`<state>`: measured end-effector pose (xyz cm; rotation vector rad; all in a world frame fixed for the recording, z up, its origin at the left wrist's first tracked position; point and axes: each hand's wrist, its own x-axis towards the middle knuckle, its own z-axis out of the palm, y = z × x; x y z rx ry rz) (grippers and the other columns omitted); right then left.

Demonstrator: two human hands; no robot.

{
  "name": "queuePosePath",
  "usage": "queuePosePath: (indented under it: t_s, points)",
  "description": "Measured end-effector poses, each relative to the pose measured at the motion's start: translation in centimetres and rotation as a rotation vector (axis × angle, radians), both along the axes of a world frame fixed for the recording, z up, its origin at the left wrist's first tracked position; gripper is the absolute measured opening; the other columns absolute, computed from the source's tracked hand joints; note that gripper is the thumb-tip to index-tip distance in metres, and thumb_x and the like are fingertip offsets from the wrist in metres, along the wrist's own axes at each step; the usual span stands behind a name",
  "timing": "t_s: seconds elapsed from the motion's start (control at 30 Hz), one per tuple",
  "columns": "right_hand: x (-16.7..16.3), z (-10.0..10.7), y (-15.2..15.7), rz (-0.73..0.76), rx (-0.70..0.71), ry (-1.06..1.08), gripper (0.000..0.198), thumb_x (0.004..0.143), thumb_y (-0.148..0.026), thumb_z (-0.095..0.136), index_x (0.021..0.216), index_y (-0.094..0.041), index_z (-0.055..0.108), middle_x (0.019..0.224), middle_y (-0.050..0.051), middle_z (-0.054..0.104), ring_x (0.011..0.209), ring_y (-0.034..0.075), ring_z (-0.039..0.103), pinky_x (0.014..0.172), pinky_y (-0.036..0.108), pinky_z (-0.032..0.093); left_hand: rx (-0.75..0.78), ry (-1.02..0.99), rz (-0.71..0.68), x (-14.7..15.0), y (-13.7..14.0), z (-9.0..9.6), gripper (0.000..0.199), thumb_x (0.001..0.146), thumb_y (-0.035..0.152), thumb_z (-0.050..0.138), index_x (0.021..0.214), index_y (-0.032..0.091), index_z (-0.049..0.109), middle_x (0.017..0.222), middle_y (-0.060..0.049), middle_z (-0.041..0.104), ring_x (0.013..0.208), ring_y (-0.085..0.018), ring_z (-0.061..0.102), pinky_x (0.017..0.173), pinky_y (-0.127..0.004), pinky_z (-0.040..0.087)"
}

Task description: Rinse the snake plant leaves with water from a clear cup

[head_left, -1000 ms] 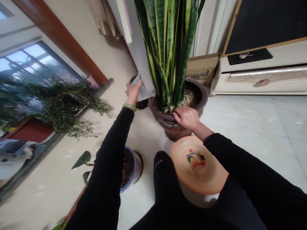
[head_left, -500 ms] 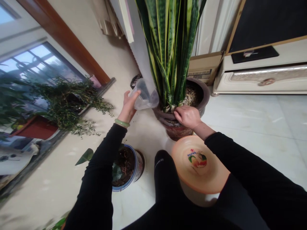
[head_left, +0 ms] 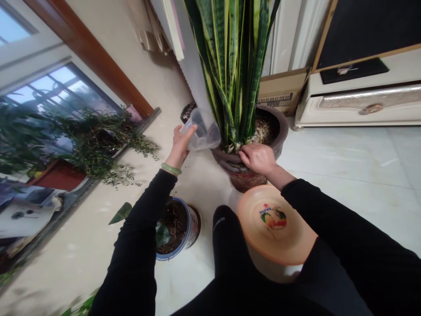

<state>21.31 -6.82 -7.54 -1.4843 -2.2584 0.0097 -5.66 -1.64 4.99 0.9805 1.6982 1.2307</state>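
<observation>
The left hand [head_left: 180,144] is clamped on a clear plastic tub [head_left: 204,131], held tilted just beside the left rim of a big brown pot [head_left: 245,180]. The tub looks light, thin and perhaps slippery; its side wall near the rim seems the place to pinch, gently, since it may flex. The right hand [head_left: 259,159], apart from the left, rests curled at the pot's near rim; its fingertips are hidden, so whether it grips anything cannot be told. The pot stands toward the floor's [head_left: 345,175] far edge and is probably heavy and rigid, its thick rim the firmest hold.
</observation>
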Motion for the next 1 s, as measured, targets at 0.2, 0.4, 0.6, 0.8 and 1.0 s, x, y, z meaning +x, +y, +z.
queuePosePath:
  t_s: [0.2, 0.4, 0.6, 0.8, 1.0]
  points:
    - [0.1, 0.0, 0.0, 0.008, -0.004, 0.018, 0.045, 0.111, -0.038, 0.045, 0.101, -0.013, 0.081, 0.095, 0.017, 0.080, 0.091, 0.028, 0.069, 0.077, 0.037, 0.040, -0.012, -0.154, -0.031, -1.3, -1.4, 0.3, 0.059, 0.089, 0.053, 0.090, 0.132, 0.026, 0.061, 0.115, -0.007, 0.073, 0.101, -0.023, 0.073, 0.095, -0.045, 0.062]
    - [0.5, -0.3, 0.3, 0.040, -0.030, 0.161, 0.040, 0.107, -0.044, 0.052, 0.106, -0.016, 0.081, 0.104, 0.016, 0.082, 0.101, 0.031, 0.073, 0.085, 0.040, 0.051, -0.076, -0.296, 0.003, -2.9, -2.8, 0.6, 0.050, 0.093, 0.060, 0.082, 0.121, 0.023, 0.065, 0.099, -0.008, 0.069, 0.087, -0.021, 0.070, 0.093, -0.046, 0.064]
    - [1.2, 0.3, -0.9, 0.090, 0.090, 0.487, 0.070, 0.099, -0.061, 0.064, 0.153, -0.016, 0.060, 0.152, 0.020, 0.068, 0.140, 0.038, 0.064, 0.117, 0.054, 0.052, -0.284, -0.348, -0.051, -2.2, -6.2, 1.5, 0.075, 0.086, 0.082, 0.078, 0.129, 0.023, 0.063, 0.106, -0.014, 0.069, 0.103, -0.033, 0.075, 0.098, -0.061, 0.064]
    - [3.3, 6.0, -4.7, 0.151, 0.082, 0.472, 0.070, 0.096, -0.066, 0.071, 0.155, -0.030, 0.061, 0.159, 0.016, 0.063, 0.149, 0.042, 0.055, 0.122, 0.066, 0.044, -0.381, -0.459, -0.278, 1.0, -10.1, 1.2, 0.062, 0.097, 0.085, 0.057, 0.114, 0.026, 0.064, 0.101, -0.013, 0.071, 0.104, -0.033, 0.075, 0.097, -0.060, 0.065]
    - [7.8, 11.9, -3.6, 0.253, 0.072, 0.512, 0.045, 0.094, -0.074, 0.074, 0.094, -0.029, 0.076, 0.115, 0.011, 0.078, 0.122, 0.035, 0.069, 0.118, 0.059, 0.046, -0.500, -0.689, -0.378, 5.9, -9.0, 0.1, 0.069, 0.107, 0.084, 0.033, 0.110, 0.024, 0.067, 0.109, -0.018, 0.076, 0.108, -0.035, 0.079, 0.093, -0.060, 0.065]
